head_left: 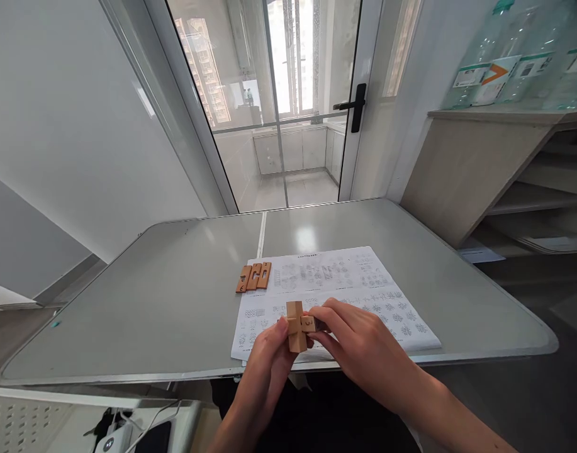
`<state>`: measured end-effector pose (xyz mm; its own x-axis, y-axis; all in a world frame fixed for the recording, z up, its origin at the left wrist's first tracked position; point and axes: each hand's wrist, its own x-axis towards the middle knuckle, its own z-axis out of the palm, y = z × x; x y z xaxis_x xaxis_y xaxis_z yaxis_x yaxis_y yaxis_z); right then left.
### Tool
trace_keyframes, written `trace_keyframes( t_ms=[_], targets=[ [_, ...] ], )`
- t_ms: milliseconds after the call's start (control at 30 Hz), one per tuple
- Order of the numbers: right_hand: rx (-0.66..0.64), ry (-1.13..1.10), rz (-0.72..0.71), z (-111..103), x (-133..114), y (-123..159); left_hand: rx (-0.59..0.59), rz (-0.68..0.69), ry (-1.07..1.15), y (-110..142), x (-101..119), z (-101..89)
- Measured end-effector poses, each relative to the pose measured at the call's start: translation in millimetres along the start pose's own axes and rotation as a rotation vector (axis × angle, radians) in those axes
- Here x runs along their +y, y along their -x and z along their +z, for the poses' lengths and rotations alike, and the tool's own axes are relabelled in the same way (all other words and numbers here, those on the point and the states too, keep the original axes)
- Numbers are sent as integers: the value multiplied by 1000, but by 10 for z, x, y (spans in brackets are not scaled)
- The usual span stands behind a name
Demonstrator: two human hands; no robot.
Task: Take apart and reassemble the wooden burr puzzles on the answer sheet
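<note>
Both hands hold a small wooden puzzle of crossed notched bars (297, 325) just above the table's near edge. My left hand (264, 362) grips the upright bar from below and from the left, fingers closed round it. My right hand (358, 349) pinches the crosswise bar from the right. Three loose wooden puzzle pieces (253, 277) lie side by side on the table, beyond the hands and to the left. Under the hands lies a printed instruction sheet (358, 283) full of small diagrams.
The grey table (151, 314) has a seam down its middle. A glass door with a black handle (357, 106) stands behind it. Wooden shelves (515, 182) with plastic bottles (500, 56) stand at the right. Cables and a device (123, 434) lie below the table's near left edge.
</note>
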<state>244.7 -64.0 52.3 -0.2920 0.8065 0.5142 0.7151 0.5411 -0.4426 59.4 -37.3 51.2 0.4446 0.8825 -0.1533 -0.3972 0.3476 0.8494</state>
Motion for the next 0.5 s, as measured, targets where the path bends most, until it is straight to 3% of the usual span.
trace_keyframes(
  t_ms=[267, 500],
  targets=[
    [-59, -124, -17, -7, 10, -31, 18, -70, -70, 13, -39, -21],
    [8, -194, 26, -75, 70, -15, 28, -50, -92, -30, -8, -144]
  ],
)
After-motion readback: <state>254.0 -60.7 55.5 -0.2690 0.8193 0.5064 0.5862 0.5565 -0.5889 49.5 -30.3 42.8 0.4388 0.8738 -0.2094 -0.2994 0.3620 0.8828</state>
